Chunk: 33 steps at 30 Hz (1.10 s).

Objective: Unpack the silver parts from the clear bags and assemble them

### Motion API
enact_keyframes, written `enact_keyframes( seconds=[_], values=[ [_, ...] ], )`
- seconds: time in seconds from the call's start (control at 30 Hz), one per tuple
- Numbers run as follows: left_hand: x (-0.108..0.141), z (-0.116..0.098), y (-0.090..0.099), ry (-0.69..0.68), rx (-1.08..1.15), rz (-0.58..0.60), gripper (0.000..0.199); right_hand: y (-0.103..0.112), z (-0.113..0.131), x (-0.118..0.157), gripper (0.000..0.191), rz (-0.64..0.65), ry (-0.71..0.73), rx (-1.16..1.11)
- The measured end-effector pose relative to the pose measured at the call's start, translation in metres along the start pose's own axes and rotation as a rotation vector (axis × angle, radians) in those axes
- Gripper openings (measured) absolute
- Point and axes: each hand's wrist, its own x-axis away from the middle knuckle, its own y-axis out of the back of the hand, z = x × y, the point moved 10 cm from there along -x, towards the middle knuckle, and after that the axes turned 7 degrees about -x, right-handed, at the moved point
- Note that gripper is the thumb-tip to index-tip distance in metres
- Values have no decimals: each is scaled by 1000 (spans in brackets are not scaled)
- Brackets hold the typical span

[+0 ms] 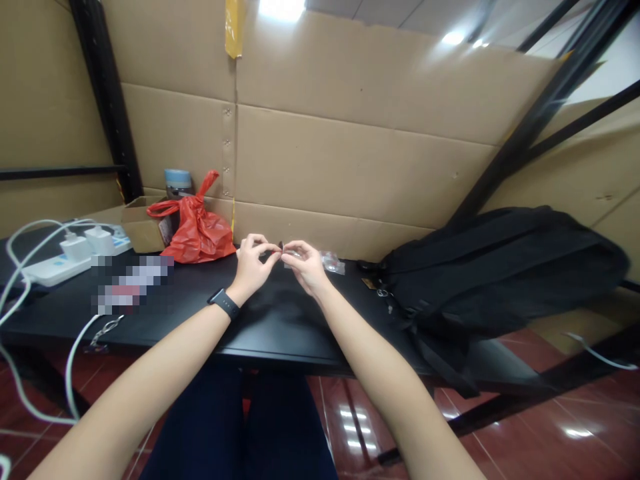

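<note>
Both of my hands meet above the black table (300, 337), fingertips nearly touching. My left hand (254, 260), with a dark watch on its wrist, pinches at a small dark thing (281, 246) whose kind I cannot make out. From the other side my right hand (306, 267) pinches at the same spot, its thumb and forefinger pressed together. Whether each hand holds a separate piece cannot be seen. Just behind the right hand lies a small clear plastic packet (333, 263), partly hidden, with something reddish in it.
A red plastic bag (200, 230), a small cardboard box (144, 225) and a blue-lidded jar (179, 181) stand back left. A white power strip (65, 263) with chargers and cables lies far left. A black backpack (500, 267) covers the right end. Cardboard (350, 167) walls the back.
</note>
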Motion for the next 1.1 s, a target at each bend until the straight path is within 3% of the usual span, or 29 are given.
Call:
enact_keyframes(
  seconds=[0.23, 0.4, 0.6, 0.73, 0.83, 0.97, 1.1],
  values=[
    [-1, -6, 5, -20, -156, -3, 12, 6, -8, -2, 42, -22, -41, 8],
    [-2, -3, 5, -59, -145, -38, 7, 16, -15, -4, 44, -79, -78, 84],
    [-2, 1, -2, -115, -103, -13, 7, 16, -18, -5, 42, -39, -83, 106],
    [-5, 8, -13, -108, -55, 82, 19, 17, -15, -8, 40, -13, -49, 189],
    [-6, 21, -19, -35, -28, 138, 31, 9, -5, -9, 33, 87, 58, 339],
    [4, 29, -48, -84, -129, 418, 35, 3, 0, -9, 25, 185, 120, 460],
    [13, 39, -68, -154, -222, 625, 36, 2, -11, -4, 22, 284, 58, 602]
  ],
)
